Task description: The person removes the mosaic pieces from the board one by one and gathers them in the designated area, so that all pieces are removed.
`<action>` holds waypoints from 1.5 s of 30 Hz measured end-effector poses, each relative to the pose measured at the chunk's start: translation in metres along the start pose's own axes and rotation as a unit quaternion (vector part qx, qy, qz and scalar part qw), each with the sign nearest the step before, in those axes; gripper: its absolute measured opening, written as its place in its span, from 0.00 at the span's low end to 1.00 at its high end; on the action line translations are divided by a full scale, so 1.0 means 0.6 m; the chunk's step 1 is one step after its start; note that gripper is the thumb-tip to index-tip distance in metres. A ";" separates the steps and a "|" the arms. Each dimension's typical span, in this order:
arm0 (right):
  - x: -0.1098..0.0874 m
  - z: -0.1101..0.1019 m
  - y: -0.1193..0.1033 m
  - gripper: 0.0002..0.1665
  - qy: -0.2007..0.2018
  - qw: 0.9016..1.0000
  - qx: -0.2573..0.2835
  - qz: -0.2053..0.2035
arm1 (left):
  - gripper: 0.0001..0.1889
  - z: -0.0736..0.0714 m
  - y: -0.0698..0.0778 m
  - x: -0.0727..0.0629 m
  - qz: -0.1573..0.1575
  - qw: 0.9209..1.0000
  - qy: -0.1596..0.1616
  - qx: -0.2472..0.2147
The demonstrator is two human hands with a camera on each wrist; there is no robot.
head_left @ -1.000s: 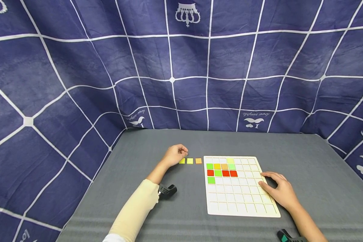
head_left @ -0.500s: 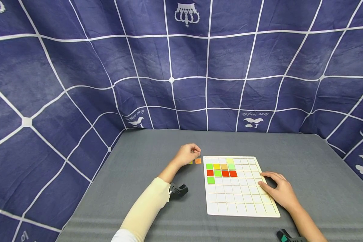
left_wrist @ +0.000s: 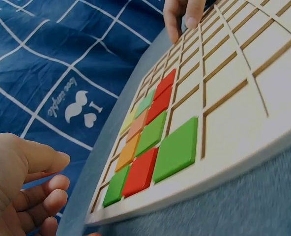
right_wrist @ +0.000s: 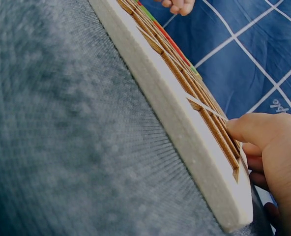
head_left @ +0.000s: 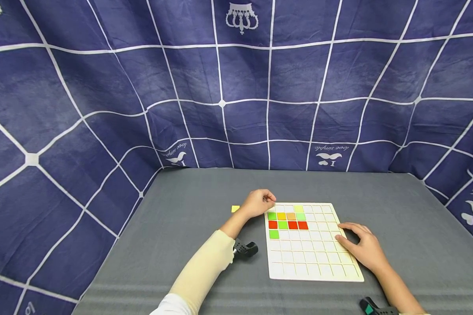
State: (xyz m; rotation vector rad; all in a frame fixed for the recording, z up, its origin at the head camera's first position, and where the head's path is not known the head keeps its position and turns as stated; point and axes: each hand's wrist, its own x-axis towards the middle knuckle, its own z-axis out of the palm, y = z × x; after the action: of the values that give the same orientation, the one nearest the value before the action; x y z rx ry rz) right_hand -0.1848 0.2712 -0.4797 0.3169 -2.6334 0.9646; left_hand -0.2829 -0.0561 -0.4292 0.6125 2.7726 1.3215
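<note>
A white gridded board (head_left: 315,258) lies flat, with red, green, orange and yellow square tiles in several upper-left cells. Over its upper-left corner hovers the left hand (head_left: 259,203), palm down. In the left wrist view a gap shows between the left thumb (left_wrist: 57,160) and the loosely bent fingers, and no tile is visible there. The right hand (head_left: 364,246) rests on the board's right edge, thumb and index fingertips on its surface. A yellow tile (head_left: 235,208) lies beside the left wrist; an orange sliver (left_wrist: 94,234) shows at the bottom of the left wrist view.
Grey cloth (head_left: 189,197) covers the table. A blue curtain (head_left: 244,118) with white lines hangs along the back and left. Black wrist straps (head_left: 246,248) sit on both forearms, the left one standing out beside the board's left edge.
The left hand has moved right, from above the loose tiles to the board's upper-left corner. The yellow tile it covered is now in sight, the other two covered. The right hand stays put.
</note>
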 end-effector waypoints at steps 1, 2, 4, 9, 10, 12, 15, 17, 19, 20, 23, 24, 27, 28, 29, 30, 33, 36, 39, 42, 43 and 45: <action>0.000 0.000 0.000 0.20 -0.001 1.000 -0.001 0.001 | 0.03 0.003 0.002 0.002 -0.001 1.000 -0.002 0.004; 0.000 0.000 0.000 0.21 -0.002 1.000 -0.002 0.002 | 0.03 0.007 0.004 0.003 -0.004 1.000 -0.005 0.005; 0.001 0.000 0.000 0.21 -0.004 1.000 -0.004 0.004 | 0.04 0.013 0.006 0.006 -0.004 1.000 -0.009 0.005; 0.001 0.002 0.002 0.21 -0.003 1.000 -0.005 0.002 | 0.04 0.028 0.006 0.012 0.002 1.000 -0.014 -0.003; 0.001 0.002 0.003 0.20 -0.002 1.000 -0.005 0.001 | 0.04 0.030 0.006 0.013 0.003 1.000 -0.015 -0.002; 0.001 0.002 0.003 0.20 0.001 1.000 -0.003 -0.001 | 0.03 0.035 0.007 0.015 0.002 1.000 -0.016 0.001; 0.001 0.002 0.003 0.20 0.002 1.000 -0.002 -0.002 | 0.02 0.042 0.012 0.018 0.003 1.000 -0.018 0.008; 0.000 0.001 0.003 0.20 0.001 1.000 0.000 -0.001 | 0.03 0.047 0.015 0.019 0.006 1.000 -0.019 0.010; 0.000 0.001 0.002 0.20 -0.001 1.000 0.000 0.000 | 0.03 0.052 0.019 0.021 0.009 1.000 -0.020 0.017; -0.001 0.001 0.002 0.20 -0.002 1.000 0.001 0.001 | 0.03 0.054 0.021 0.022 0.011 1.000 -0.021 0.020; 0.000 0.001 0.001 0.20 -0.004 1.000 0.002 0.003 | 0.05 0.063 0.025 0.026 0.014 0.999 -0.025 0.027; 0.000 0.001 0.001 0.20 -0.005 1.000 0.002 0.005 | 0.05 0.066 0.025 0.027 0.016 0.999 -0.025 0.032; -0.001 0.000 0.000 0.21 -0.007 1.000 0.001 0.009 | 0.05 0.077 0.026 0.032 0.022 0.998 -0.022 0.047; -0.001 0.000 0.000 0.21 -0.007 1.000 -0.001 0.011 | 0.06 0.080 0.026 0.033 0.022 0.998 -0.019 0.054; -0.001 0.000 -0.001 0.21 -0.008 1.000 -0.002 0.012 | 0.06 0.083 0.026 0.034 0.023 0.998 -0.016 0.061; -0.001 0.000 -0.001 0.21 -0.009 1.000 -0.002 0.013 | 0.06 0.086 0.026 0.035 0.022 0.997 -0.014 0.066; -0.001 0.001 0.000 0.21 -0.008 1.000 -0.002 0.014 | 0.07 0.094 0.029 0.039 0.019 0.996 -0.011 0.083; 0.000 0.001 0.000 0.22 -0.009 1.000 -0.002 0.013 | 0.08 0.100 0.031 0.042 0.013 0.995 -0.014 0.096; 0.000 0.001 0.001 0.22 -0.010 1.000 -0.001 0.014 | 0.10 0.105 0.032 0.044 0.006 0.994 -0.016 0.103; 0.000 0.001 0.000 0.22 -0.011 1.000 0.000 0.016 | 0.11 0.108 0.032 0.045 -0.001 0.994 -0.018 0.109; 0.000 0.001 0.000 0.22 -0.011 1.000 -0.001 0.016 | 0.11 0.109 0.032 0.045 -0.003 0.994 -0.018 0.112; 0.000 0.001 0.000 0.22 -0.010 1.000 -0.001 0.016 | 0.12 0.110 0.032 0.046 -0.005 0.992 -0.022 0.121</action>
State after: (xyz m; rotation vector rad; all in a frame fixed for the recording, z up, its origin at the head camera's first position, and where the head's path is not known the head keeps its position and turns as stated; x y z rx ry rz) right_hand -0.1850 0.2711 -0.4800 0.2875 -2.6653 0.9729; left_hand -0.2905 0.0138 -0.4531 0.6259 2.9192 0.9631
